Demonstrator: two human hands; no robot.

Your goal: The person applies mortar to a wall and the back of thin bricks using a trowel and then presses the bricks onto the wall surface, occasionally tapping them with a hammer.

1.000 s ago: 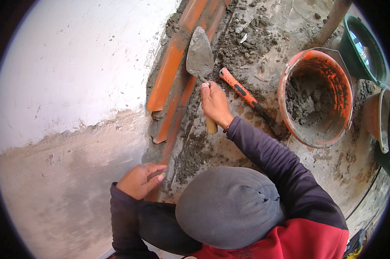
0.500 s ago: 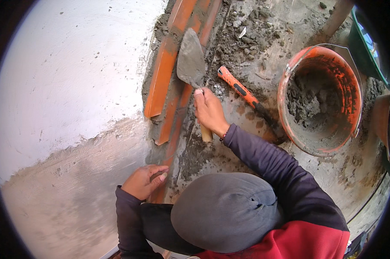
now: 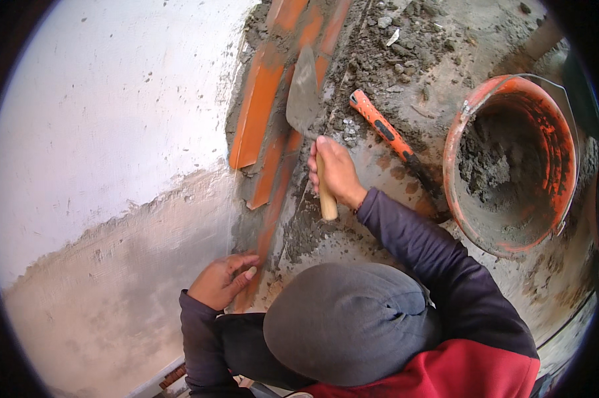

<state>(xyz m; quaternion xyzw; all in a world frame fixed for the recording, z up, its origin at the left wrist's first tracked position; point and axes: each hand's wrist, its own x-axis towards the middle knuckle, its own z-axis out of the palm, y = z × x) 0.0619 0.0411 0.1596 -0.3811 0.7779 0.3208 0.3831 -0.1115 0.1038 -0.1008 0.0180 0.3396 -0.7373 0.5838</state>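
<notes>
My right hand is closed round the pale wooden handle of a trowel. Its mortar-smeared blade points away from me and is tilted, over the mortar and bricks beside the wall. Orange bricks lie in stepped courses along the wall's foot, with grey mortar between and over them. My left hand rests at the near end of the lowest course, fingers loosely stretched, thumb apart and nothing visible in them. Right of the trowel, a hammer with an orange and black grip lies on the floor, its far end in shadow.
An orange bucket with a wire handle stands at the right, partly filled with mortar. Mortar crumbs litter the floor. The white wall with a bare lower band fills the left. A grey cap hides the lower middle.
The trowel blade has tilted more onto its edge, and my right hand has turned with it, showing more of the handle. Bucket and hammer appear farther right as the view shifts. Left hand stays put.
</notes>
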